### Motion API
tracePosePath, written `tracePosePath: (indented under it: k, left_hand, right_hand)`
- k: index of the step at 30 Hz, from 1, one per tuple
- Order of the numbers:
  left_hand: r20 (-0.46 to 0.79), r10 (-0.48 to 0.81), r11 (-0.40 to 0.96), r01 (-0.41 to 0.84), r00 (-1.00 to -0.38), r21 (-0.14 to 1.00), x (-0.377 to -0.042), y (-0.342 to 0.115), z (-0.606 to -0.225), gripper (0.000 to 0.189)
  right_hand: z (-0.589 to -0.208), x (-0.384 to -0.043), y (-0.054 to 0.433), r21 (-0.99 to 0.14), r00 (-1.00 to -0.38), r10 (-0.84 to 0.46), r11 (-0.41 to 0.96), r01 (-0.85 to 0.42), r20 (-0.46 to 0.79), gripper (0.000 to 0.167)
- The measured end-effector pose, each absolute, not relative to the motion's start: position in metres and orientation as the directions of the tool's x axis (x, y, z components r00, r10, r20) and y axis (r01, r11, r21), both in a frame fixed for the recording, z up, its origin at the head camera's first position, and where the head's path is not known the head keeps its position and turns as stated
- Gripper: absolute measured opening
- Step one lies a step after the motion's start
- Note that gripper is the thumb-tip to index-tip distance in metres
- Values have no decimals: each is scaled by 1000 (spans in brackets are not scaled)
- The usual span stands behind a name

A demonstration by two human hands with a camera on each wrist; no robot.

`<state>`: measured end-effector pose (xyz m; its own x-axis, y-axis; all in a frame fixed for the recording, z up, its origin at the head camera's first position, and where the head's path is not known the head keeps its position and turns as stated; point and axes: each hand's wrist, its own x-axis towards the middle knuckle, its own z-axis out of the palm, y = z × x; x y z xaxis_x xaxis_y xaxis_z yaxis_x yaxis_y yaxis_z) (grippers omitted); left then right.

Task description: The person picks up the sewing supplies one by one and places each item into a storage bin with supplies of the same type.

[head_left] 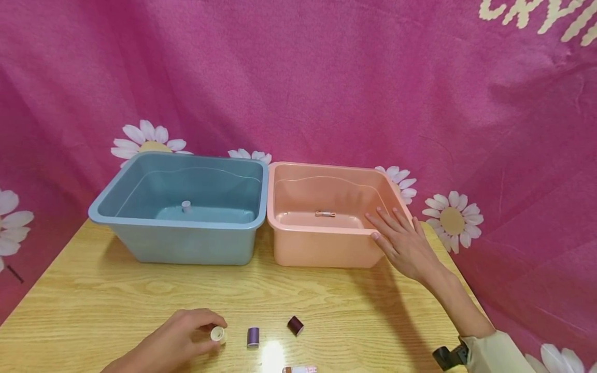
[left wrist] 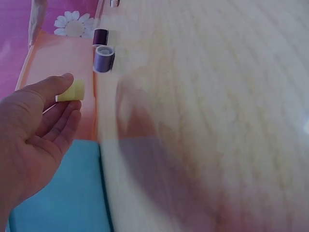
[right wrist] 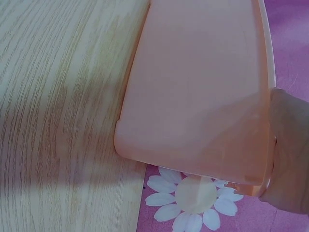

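My left hand (head_left: 188,331) pinches a pale yellow thread spool (left wrist: 71,91) between thumb and fingers, just above the table. A purple thread spool (head_left: 253,337) stands to the right of that hand, and a dark maroon thread spool (head_left: 295,326) lies tilted farther right. At the near right corner of the pink tub (head_left: 326,248), my right hand (head_left: 406,246) lies over the rim with its fingers spread and straight. In the right wrist view only part of that hand shows against the tub's edge. Inside the tub lies a small bundle (head_left: 325,213), its kind unclear.
Left of the pink tub stands a blue tub (head_left: 186,243) with a whitish spool-like piece (head_left: 186,206) inside. A small pink and brown item (head_left: 299,369) is cut off at the bottom edge. A magenta cloth (head_left: 298,77) with daisies hangs behind the wooden table (head_left: 116,290).
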<state>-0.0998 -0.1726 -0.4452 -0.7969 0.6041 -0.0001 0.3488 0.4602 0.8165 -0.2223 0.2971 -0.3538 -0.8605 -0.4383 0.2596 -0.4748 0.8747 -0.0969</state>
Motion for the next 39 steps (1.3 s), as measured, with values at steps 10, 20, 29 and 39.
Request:
tracePosePath:
  k: [10,20,29,39]
  left_hand:
    - [-26,471,544,267,-882,796,-102,-177,-424,22]
    - [291,431,558,506,-854,658,-108,-185,-409,23]
    - [431,327,552,540,-841,635,-115,-187,-392,31]
    - [591,261,503,630,-763,592,-129,-196,-368,43]
  right_hand:
    - [-355,-222,299,-101,-864,-435,876,-471,254,50]
    - [-354,-223,298,-104,-868,-433,878,-467,245,50]
    - [-354,-222,298,-110,-873,-430,880,-462,232,50]
    - [-352,-222,298,-97,-875,-430,883,-459,222,51]
